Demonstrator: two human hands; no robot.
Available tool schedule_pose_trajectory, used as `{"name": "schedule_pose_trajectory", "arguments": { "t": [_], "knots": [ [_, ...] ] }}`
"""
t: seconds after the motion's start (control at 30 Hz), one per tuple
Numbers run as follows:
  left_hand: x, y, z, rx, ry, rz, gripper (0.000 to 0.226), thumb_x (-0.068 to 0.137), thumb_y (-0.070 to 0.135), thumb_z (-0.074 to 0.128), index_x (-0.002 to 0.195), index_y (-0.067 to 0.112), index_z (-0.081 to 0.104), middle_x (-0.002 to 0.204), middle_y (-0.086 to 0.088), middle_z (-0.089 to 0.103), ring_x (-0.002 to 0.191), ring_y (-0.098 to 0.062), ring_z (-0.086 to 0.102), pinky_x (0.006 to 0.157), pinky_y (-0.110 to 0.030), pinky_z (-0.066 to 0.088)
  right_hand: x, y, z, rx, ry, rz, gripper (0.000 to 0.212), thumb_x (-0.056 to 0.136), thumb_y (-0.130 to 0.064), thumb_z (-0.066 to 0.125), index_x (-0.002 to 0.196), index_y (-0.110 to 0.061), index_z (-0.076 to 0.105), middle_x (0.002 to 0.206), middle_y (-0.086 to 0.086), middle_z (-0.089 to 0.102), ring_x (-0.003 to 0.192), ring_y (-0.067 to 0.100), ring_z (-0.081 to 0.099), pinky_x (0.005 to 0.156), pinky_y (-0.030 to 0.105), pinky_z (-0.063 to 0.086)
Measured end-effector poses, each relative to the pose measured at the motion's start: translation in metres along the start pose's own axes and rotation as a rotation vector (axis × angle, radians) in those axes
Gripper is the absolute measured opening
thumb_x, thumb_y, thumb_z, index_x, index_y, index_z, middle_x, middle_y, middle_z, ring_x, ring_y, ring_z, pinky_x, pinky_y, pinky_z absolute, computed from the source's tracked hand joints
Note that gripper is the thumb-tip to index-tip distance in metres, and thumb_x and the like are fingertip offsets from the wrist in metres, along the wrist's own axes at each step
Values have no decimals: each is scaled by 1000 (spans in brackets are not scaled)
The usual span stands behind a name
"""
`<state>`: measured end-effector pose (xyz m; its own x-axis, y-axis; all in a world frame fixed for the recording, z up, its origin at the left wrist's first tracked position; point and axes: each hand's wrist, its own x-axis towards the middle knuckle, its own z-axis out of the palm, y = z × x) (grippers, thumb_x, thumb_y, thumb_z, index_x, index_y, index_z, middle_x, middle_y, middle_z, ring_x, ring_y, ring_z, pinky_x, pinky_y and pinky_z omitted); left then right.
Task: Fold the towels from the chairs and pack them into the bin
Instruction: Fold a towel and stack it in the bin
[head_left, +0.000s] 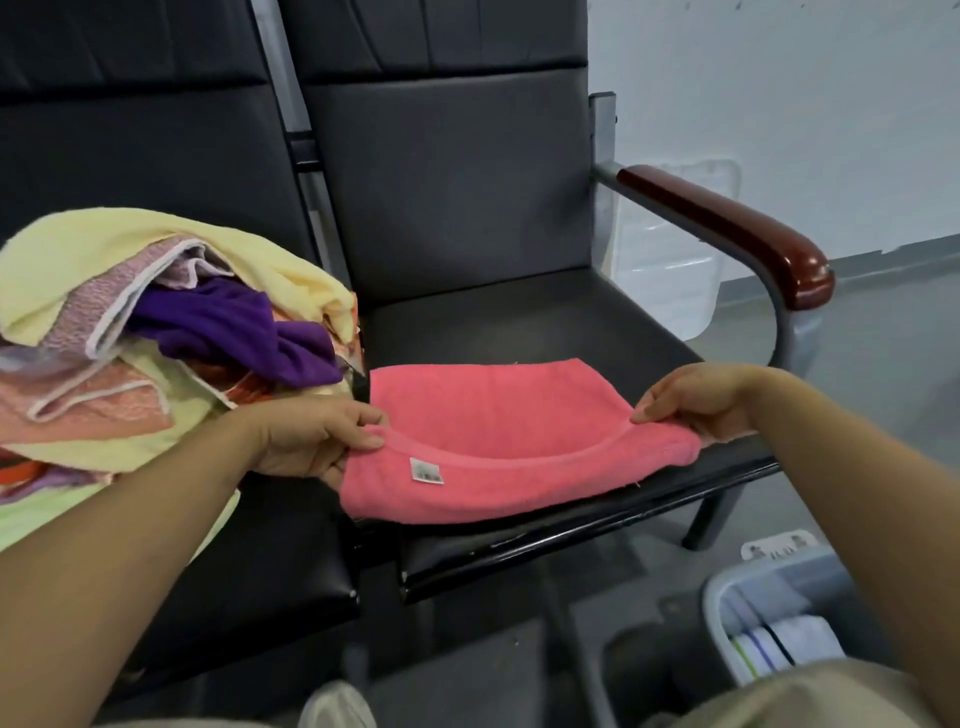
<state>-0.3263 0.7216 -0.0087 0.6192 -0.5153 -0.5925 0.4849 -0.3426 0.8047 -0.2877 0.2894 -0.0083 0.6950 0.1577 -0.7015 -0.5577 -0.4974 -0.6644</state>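
Down at the right edge, beside the person's knee, a grey plastic bin (714, 603) is sitting on the floor. It is holding what looks like folded white striped cloth (779, 649), though the right forearm is covering much of it.

Farther out, both hands are working a coral-pink terry towel (498, 415). It is lying doubled over on the black padded seat (519, 322) of the right-hand chair, with its near edge hanging just over the seat's front lip. The left hand (311, 436) is pinching the left corner of the upper layer's hem between thumb and curled fingers. The right hand (696, 400) is pinching the opposite corner the same way, and the hem is sagging between them. A small white label (426, 472) is showing on the lower layer.

Beyond the left hand, a loose heap of yellow, purple and peach towels (156, 338) is spilling over the neighbouring seat, just beside the pink one.

The slack hem is the main risk: laid down like this, the layers could land crooked. The overhanging edge could also slip off the smooth seat, and the left wrist could snag the heap.
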Motion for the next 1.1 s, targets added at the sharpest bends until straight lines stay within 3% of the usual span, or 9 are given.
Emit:
{"name": "schedule_pose_trajectory", "arguments": {
  "t": [0.13, 0.33, 0.47, 0.53, 0.63, 0.8, 0.97, 1.1],
  "knots": [
    [8, 1, 0, 14, 193, 136, 15, 90, 8, 67, 101, 8, 57, 92, -13, 66, 78, -21, 66, 64, -31, 59, -2, -8, -3, 34, 45, -50, 10, 97, -2, 58, 101, 0, 67, 86, 15, 72, 73, 23, 70, 57, 32, 61],
    [33, 16, -13, 170, 755, 301, 14, 97, 12, 60, 110, 8, 64, 104, -11, 68, 93, -23, 69, 76, -34, 59, 33, -35, -2, 124, 438, -261, 14, 92, 4, 64, 106, 2, 66, 102, 19, 66, 82, 25, 65, 69, 38, 57],
    [62, 27, -24, 393, 1056, 255, 19, 97, 23, 61, 114, 14, 64, 108, -4, 65, 98, -22, 63, 87, -41, 55, 67, -53, 9, 48, 592, -341, 15, 90, -1, 68, 104, 4, 67, 91, 19, 64, 75, 26, 62, 77, 47, 60],
    [79, 24, -26, 479, 1102, 225, 18, 98, 24, 59, 113, 16, 63, 107, -1, 61, 98, -20, 58, 84, -36, 49, 86, -55, 15, -27, 686, -366, 11, 87, -4, 69, 95, 4, 70, 83, 17, 64, 74, 27, 61, 79, 50, 59],
    [98, 15, -32, 557, 1123, 165, 20, 99, 24, 57, 115, 14, 62, 104, -1, 58, 95, -19, 55, 80, -33, 43, 113, -44, 21, -117, 753, -371, 7, 86, -8, 69, 79, -9, 67, 81, 11, 65, 80, 27, 62, 79, 41, 55],
    [114, 7, -44, 615, 1108, 121, 13, 100, 25, 55, 106, 15, 60, 105, -5, 58, 94, -22, 56, 77, -33, 42, 141, -20, 21, -220, 836, -379, 6, 94, -19, 65, 95, -14, 62, 103, 12, 67, 101, 33, 62, 83, 34, 46],
    [122, 3, -50, 639, 1155, 66, 23, 100, 24, 52, 116, 9, 59, 114, -13, 59, 95, -24, 52, 78, -33, 38, 151, -20, 25, -348, 869, -345, 21, 98, -30, 58, 110, -13, 60, 112, 14, 66, 105, 36, 60, 77, 34, 40],
    [126, 1, -50, 652, 1169, 35, 26, 100, 25, 51, 119, 8, 59, 120, -18, 61, 106, -34, 58, 83, -35, 45, 151, -21, 37, -460, 943, -294, 27, 101, -34, 52, 112, -10, 55, 112, 17, 64, 101, 39, 60, 74, 37, 39]
  ]
}}
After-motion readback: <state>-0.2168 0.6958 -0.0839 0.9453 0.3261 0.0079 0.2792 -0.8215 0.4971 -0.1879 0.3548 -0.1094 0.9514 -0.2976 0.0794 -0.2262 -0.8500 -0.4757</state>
